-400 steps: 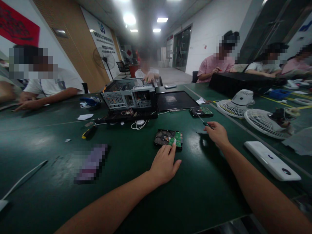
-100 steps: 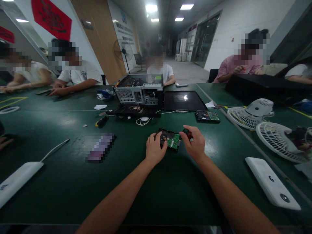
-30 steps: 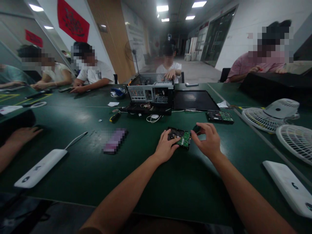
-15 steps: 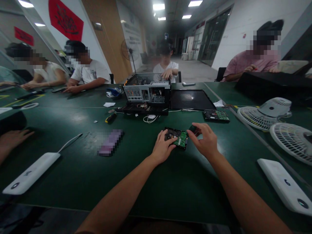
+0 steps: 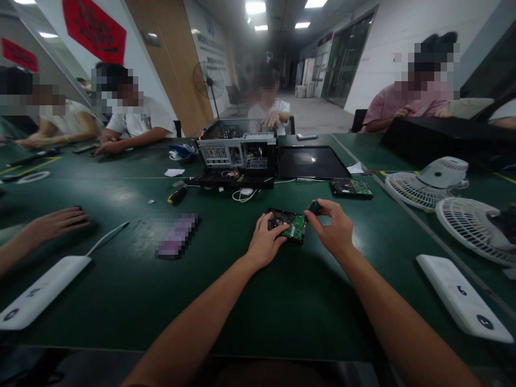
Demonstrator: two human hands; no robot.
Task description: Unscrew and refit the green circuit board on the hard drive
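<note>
A black rectangular hard drive (image 5: 296,230) lies lengthwise, green end rightward, on a green table (image 5: 226,333) under the left hand (image 5: 264,239), fingers apart; the right hand (image 5: 334,228) clamps a dark-handled screwdriver (image 5: 315,207); behind, an open silver metal computer case (image 5: 215,154) holds parts.

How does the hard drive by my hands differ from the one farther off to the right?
The near hard drive has your left hand on it; the far hard drive lies untouched.
Fingers partly cover the near hard drive, while the far hard drive is in plain view.
In this view, the near hard drive slants more than the far hard drive.
Both lie flat, with a green circuit board showing at the right end.
</note>
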